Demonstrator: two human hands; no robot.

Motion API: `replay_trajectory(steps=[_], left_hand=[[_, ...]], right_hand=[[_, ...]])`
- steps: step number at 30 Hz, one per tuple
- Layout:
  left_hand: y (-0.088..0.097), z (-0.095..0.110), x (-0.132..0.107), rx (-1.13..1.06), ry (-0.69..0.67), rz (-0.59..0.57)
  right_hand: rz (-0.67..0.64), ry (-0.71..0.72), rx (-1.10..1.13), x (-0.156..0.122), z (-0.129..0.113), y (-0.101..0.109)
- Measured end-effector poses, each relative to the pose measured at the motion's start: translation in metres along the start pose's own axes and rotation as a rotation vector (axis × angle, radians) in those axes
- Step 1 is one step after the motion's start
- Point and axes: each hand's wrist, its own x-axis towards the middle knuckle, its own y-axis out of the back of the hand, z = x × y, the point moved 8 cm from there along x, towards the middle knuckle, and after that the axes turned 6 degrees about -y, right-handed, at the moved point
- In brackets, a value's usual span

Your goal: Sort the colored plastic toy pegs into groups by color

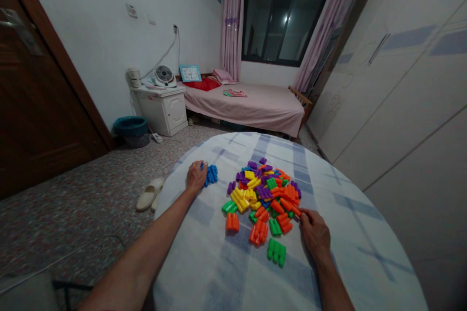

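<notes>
Plastic toy building blocks lie in a loose heap on a round table. My left hand [197, 176] is at the left of the table, its fingers curled over the near end of a small group of blue blocks [211, 175], set apart from the heap. My right hand [315, 234] rests at the heap's right edge, with thumb and fingertips closed on the end of an orange block [296, 211]. Yellow blocks [241, 200], purple blocks [264, 192] and more orange ones lie mixed together. A green block [276, 252] lies at the near side.
A checked cloth [233, 272] covers the table [365, 262]. Beyond it stand a bed [251, 107], a white cabinet [171, 112] with a fan [165, 76], and a blue bin [131, 129]. Slippers [149, 195] lie on the floor at left. A wardrobe [412, 107] lines the right.
</notes>
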Motion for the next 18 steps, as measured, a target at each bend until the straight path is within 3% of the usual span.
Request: replay_trajectory(steps=[3, 5, 8, 10, 15, 18], left_hand=[[0.018, 0.022, -0.005, -0.007, -0.06, 0.112], [0.026, 0.049, -0.013, -0.047, -0.183, 0.121], [0.016, 0.096, -0.032, -0.158, -0.392, -0.073], [0.002, 0.114, -0.046, -0.214, -0.418, -0.201], [-0.032, 0.11, -0.069, -0.245, -0.243, -0.32], [-0.04, 0.108, -0.077, -0.316, -0.245, -0.358]], right_hand=[[-0.008, -0.019, -0.007, 0.001, 0.002, 0.0], [-0.01, -0.014, -0.012, 0.001, 0.001, 0.0], [-0.007, 0.004, -0.012, 0.0, -0.002, 0.002], [-0.002, 0.009, -0.006, -0.001, -0.004, 0.003], [0.0, -0.001, -0.005, -0.002, -0.004, 0.003], [-0.008, -0.011, -0.004, 0.0, 0.0, 0.001]])
